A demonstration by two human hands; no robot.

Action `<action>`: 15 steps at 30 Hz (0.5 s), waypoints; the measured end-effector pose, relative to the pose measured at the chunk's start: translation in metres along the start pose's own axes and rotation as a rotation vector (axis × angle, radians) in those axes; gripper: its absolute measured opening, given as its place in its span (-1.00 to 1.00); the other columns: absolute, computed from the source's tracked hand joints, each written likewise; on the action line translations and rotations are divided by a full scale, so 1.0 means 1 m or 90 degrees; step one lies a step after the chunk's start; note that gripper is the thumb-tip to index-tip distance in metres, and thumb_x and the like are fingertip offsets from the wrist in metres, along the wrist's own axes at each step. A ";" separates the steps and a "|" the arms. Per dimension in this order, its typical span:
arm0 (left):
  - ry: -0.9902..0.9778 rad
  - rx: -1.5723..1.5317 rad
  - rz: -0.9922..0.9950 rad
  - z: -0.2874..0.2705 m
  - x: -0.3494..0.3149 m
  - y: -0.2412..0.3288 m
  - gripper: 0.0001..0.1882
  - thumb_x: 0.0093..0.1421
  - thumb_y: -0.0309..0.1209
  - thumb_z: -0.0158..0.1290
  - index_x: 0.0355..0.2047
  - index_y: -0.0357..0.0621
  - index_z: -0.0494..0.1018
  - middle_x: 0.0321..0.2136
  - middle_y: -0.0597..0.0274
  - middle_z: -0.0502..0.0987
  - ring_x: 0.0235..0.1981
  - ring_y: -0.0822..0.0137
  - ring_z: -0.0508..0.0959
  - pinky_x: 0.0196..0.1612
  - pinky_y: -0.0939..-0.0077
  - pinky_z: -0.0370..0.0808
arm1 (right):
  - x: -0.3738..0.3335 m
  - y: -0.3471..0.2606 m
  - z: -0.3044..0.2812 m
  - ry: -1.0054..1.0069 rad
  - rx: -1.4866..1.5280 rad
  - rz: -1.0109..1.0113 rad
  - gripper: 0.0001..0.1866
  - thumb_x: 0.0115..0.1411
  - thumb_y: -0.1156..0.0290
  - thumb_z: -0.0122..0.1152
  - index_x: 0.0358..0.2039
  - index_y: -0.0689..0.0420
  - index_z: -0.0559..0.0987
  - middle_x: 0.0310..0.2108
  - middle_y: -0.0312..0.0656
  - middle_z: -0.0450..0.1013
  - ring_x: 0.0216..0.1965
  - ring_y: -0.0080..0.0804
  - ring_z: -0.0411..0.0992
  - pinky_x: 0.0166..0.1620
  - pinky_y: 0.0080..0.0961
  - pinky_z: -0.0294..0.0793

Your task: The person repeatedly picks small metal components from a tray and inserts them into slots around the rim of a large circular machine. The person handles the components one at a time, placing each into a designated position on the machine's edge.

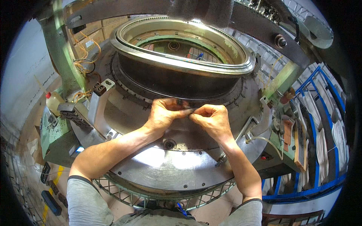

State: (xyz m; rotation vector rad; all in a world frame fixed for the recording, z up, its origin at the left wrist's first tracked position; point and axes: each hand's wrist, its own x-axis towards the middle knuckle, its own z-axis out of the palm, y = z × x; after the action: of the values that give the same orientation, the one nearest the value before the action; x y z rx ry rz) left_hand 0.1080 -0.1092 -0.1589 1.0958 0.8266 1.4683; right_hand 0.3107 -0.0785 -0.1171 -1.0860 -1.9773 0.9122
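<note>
My left hand (163, 113) and my right hand (211, 118) meet in front of a large round machine, fingertips pinched close together. Between them is something small and dark that I cannot make out. Just beyond my fingers rises the dark cylinder wall (162, 77) of the machine, topped by a shiny metal ring (181, 64). Below my hands lies the wide metal bed plate (169, 173), with a round bolt recess (169, 144) in it. A bent metal rod (247, 126) lies to the right of my right hand.
A green post (60, 52) stands at left, near a white bottle with a red cap (55, 102). Dark beams (143, 13) cross overhead. At right stands a blue rack (316, 143) holding white cloth-like bundles. A mesh guard (132, 196) curves below the plate.
</note>
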 end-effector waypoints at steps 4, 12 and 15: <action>0.009 -0.021 -0.013 0.000 0.001 0.004 -0.78 0.14 -0.57 0.41 -0.19 -0.17 0.68 -0.30 0.24 0.73 -0.32 0.46 0.66 -0.20 0.56 0.62 | -0.003 -0.005 -0.008 -0.003 0.081 0.039 -0.84 0.17 0.40 0.45 -0.34 0.25 0.78 -0.52 -0.25 0.66 -0.51 -0.62 0.54 -0.40 -0.58 0.51; 0.014 -0.113 -0.085 0.000 0.004 0.009 -0.79 0.22 -0.60 0.34 -0.14 -0.20 0.62 -0.22 0.15 0.69 -0.24 0.26 0.73 -0.11 0.35 0.74 | 0.019 -0.033 -0.042 0.273 0.030 -0.113 -0.87 0.27 0.45 0.40 -0.29 0.26 0.76 -0.50 -0.27 0.62 -0.54 -0.65 0.50 -0.48 -0.67 0.43; -0.032 -0.166 -0.067 -0.001 0.004 0.013 -0.78 0.25 -0.61 0.30 -0.10 -0.21 0.60 -0.21 0.09 0.69 -0.18 0.16 0.74 -0.08 0.29 0.77 | 0.018 -0.035 -0.040 0.120 0.224 -0.039 -0.87 0.25 0.45 0.43 -0.31 0.26 0.76 -0.51 -0.28 0.61 -0.56 -0.64 0.49 -0.50 -0.66 0.42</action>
State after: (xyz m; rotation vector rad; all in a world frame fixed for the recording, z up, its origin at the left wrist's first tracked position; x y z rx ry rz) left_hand 0.1028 -0.1077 -0.1467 0.8760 0.6278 1.4094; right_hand 0.3227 -0.0669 -0.0633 -0.8709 -1.6136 1.0371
